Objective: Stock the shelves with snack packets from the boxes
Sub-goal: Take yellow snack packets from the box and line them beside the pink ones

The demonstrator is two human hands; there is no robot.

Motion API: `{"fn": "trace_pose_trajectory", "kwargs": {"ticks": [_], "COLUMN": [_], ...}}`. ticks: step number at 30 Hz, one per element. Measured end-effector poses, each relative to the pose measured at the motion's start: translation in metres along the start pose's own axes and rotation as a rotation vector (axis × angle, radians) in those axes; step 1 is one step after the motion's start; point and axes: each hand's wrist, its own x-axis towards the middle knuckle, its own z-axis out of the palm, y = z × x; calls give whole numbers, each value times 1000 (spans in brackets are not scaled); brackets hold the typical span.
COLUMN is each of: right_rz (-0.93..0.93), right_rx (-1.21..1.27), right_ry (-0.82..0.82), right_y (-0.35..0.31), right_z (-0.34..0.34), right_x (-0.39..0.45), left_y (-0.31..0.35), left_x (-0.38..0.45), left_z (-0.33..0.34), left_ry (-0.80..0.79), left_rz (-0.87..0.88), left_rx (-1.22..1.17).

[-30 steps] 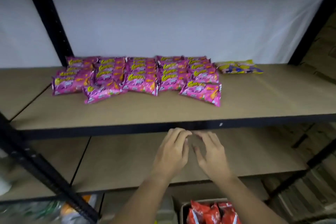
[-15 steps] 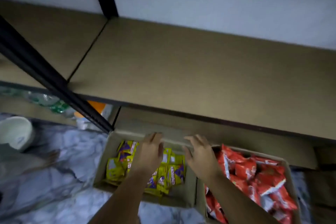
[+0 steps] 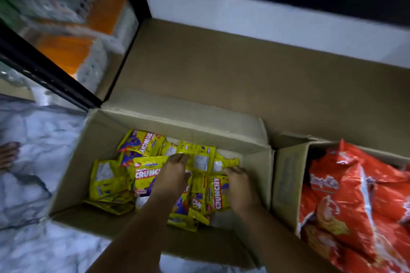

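1. Progress: the cardboard box (image 3: 73,168) on the floor holds many yellow snack packets (image 3: 111,180), the neighbouring box (image 3: 286,175) is full of red packets (image 3: 355,201), and the bottom shelf (image 3: 221,68) above is bare; judged from this, most stocking remains.
2. Left hand (image 3: 170,178): fingers (image 3: 177,158) lie fairly straight on the yellow packets, no grasp evident.
3. Right hand (image 3: 240,186): fingers (image 3: 233,170) curl down among the packets; whether they pinch one cannot be told.
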Motion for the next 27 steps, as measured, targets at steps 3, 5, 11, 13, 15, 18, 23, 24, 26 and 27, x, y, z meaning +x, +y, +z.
{"fn": "trace_pose_trajectory", "kwargs": {"ticks": [3, 5, 11, 13, 15, 18, 23, 24, 26, 27], "right_rz": [15, 15, -12, -18, -23, 29, 146, 156, 85, 71], "right_rx": [-84, -180, -289, -281, -270, -220, 131, 181, 188, 220], "right_ry": [-62, -77, 22, 57, 58, -20, -79, -75, -6, 36], "right_y": [9, 11, 9, 10, 9, 3, -20, -27, -39, -45], "right_z": [32, 45, 55, 54, 47, 27, -32, -49, -83, -99], "right_x": [15, 20, 25, 26, 22, 12, -27, -37, -56, -67], "left_y": [-14, -19, -23, -19, -13, -10, 23, 34, 56, 67], "left_x": [13, 18, 29, 29, 23, 9, -32, -43, -63, -73], "left_z": [27, 38, 45, 40, 32, 19, -37, -52, -88, -107], "left_ry": [-22, -15, -2, -13, 2, 76, 154, 152, 145, 161], "left_rz": [32, 41, 38, 30, 18, -20, -82, -99, -131, -129], "left_rx": [27, 45, 161, 153, 117, -2, -207, -239, -284, -300]}}
